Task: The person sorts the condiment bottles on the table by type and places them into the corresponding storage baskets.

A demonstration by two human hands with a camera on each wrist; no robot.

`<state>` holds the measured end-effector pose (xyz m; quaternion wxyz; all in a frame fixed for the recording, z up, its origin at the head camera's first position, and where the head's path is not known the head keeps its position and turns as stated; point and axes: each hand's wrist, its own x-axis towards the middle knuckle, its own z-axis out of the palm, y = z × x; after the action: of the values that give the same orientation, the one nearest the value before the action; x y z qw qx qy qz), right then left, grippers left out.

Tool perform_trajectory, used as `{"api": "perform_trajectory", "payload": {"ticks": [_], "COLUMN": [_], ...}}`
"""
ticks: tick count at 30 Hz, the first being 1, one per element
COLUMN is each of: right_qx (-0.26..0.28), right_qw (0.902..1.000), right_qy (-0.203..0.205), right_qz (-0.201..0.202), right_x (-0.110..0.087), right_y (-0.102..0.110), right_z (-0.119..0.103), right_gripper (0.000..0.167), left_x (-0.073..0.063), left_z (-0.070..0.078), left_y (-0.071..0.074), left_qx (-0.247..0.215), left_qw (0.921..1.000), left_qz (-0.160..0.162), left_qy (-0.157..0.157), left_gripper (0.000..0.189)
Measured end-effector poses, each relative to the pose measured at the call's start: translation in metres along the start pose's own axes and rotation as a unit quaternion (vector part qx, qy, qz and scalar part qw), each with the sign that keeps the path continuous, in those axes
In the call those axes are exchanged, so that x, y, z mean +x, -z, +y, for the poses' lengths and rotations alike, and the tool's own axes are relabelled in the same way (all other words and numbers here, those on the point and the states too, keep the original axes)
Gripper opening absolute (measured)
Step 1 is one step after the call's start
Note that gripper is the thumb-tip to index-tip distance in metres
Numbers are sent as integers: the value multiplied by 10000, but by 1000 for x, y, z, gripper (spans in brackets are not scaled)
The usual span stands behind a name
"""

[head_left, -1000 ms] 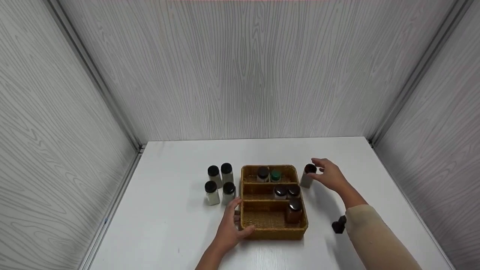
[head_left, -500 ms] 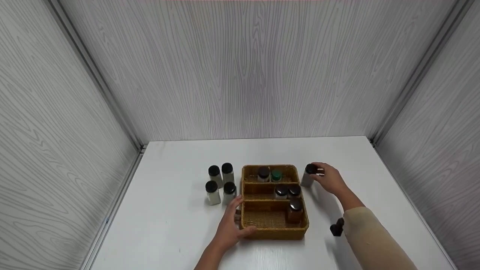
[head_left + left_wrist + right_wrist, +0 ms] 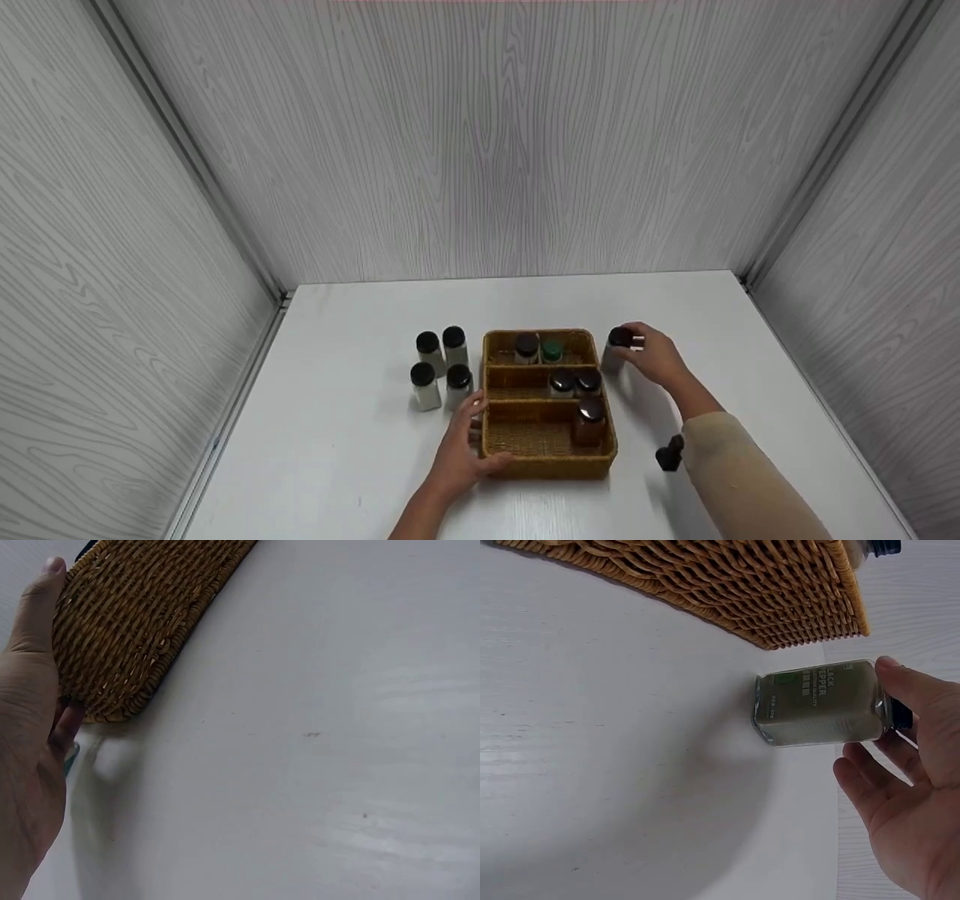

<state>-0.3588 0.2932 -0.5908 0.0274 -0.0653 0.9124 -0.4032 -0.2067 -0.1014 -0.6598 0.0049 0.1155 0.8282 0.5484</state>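
Observation:
My right hand [image 3: 651, 356] pinches a black pepper jar [image 3: 821, 703] near its black cap, thumb on one side and fingers on the other. The clear jar stands on the table beside the back right corner of a wicker basket [image 3: 547, 469]. Its printed label faces the right wrist camera. With my left hand [image 3: 457, 457] I hold the basket's front left corner, the thumb at the front wall and the fingers along the left side. In the left wrist view, the woven wall [image 3: 120, 630] lies between thumb and fingers.
Three compartments divide the basket. It holds a dark-capped jar [image 3: 526, 348], a green-capped jar [image 3: 552, 351], two jars in the middle row and a brown jar [image 3: 589, 424] in front. Several black-capped jars [image 3: 426, 386] stand left of it. Walls enclose the white table [image 3: 337, 465].
The right hand's thumb and fingers have moved down and in onto the pepper jar's cap. My left hand and the basket stay put.

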Motion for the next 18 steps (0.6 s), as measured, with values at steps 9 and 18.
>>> {"api": "perform_trajectory", "payload": {"ticks": [9,18], "right_qx": [104,-372], "right_qw": [9999,9991], "right_qy": [-96,204], "right_qz": [19,61], "right_x": [1,0], "right_y": [-6,-5], "right_z": [-1,-2], "right_gripper": [54,50], "left_x": [4,8], "left_z": [-1,-1], "left_y": [-1,-1], "left_qx": [5,273], "left_qw": [10000,9996], "left_qz": [50,54], "left_qy": [56,-98], "left_gripper": [102,98]}}
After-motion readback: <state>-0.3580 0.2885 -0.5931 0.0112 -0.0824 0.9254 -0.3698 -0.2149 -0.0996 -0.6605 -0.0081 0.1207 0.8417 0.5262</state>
